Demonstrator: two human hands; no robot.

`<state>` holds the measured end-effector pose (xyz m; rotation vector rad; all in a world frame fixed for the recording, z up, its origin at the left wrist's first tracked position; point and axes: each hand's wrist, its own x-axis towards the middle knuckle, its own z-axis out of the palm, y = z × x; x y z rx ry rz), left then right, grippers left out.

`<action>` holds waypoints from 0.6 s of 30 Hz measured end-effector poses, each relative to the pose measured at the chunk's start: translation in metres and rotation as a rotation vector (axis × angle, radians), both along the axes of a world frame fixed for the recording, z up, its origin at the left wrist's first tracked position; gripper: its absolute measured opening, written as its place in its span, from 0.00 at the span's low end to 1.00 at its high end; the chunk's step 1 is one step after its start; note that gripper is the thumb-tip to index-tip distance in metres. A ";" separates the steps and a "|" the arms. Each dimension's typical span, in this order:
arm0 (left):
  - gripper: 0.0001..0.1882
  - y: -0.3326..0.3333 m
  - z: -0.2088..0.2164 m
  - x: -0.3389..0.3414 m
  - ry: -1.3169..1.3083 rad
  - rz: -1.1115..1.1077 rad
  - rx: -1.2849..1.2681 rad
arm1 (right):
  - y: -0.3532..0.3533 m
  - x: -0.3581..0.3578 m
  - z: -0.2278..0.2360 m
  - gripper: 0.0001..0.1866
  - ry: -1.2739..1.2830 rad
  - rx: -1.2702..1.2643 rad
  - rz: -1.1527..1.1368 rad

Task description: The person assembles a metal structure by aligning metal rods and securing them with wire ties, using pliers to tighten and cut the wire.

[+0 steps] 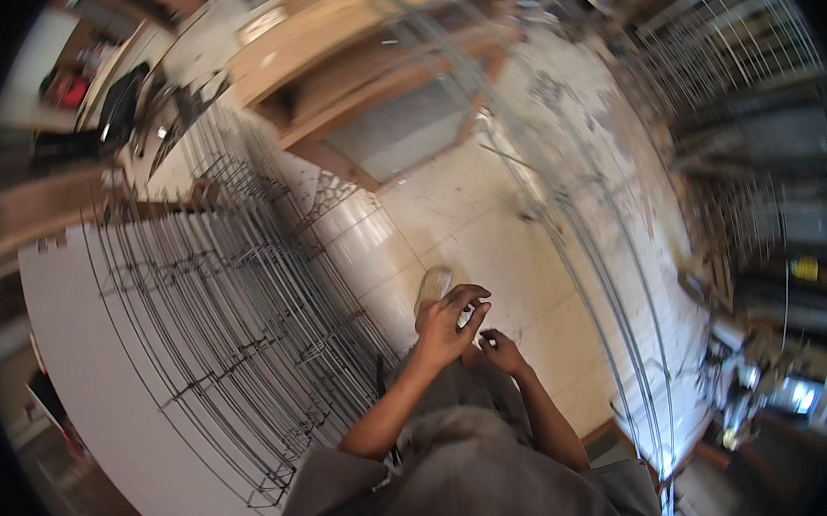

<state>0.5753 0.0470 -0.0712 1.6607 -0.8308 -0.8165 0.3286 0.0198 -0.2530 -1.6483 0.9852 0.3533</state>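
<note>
My left hand point(451, 320) is raised in front of my body, its fingers bent and a gap between them and the thumb. Nothing shows in that gap. To its right and a little lower, my right hand point(503, 352) is curled, fingers drawn in. Whether anything lies inside it is hidden. Nearest to my left arm is a large stack of steel-rod cages point(265, 329), thin bars tied with crosswise stirrups. Long thin steel rods point(592, 247) run diagonally past on the right, apart from both hands.
The cages lie on a pale table point(92, 331) at the left. Ahead stands a wooden cabinet point(350, 71) on a tiled floor point(492, 235). Wire meshes point(735, 41) and cluttered gear line the right. A shoe point(434, 283) shows beyond my left hand. Motion blurs the edges.
</note>
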 end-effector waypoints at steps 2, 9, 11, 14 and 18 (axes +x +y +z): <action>0.09 0.022 -0.072 0.013 0.039 0.141 0.156 | -0.010 0.004 -0.083 0.19 0.076 -0.163 0.297; 0.07 0.041 -0.396 0.025 0.190 0.641 0.422 | -0.121 0.079 -0.377 0.15 0.016 -0.482 0.239; 0.06 0.044 -0.495 0.011 0.196 0.618 0.487 | -0.173 0.096 -0.461 0.14 0.038 -0.585 0.227; 0.05 0.059 -0.624 -0.015 0.219 0.608 0.492 | -0.246 0.129 -0.565 0.19 0.094 -0.733 0.341; 0.07 0.057 -0.741 -0.045 0.099 0.647 0.547 | -0.304 0.160 -0.641 0.23 0.177 -0.766 0.320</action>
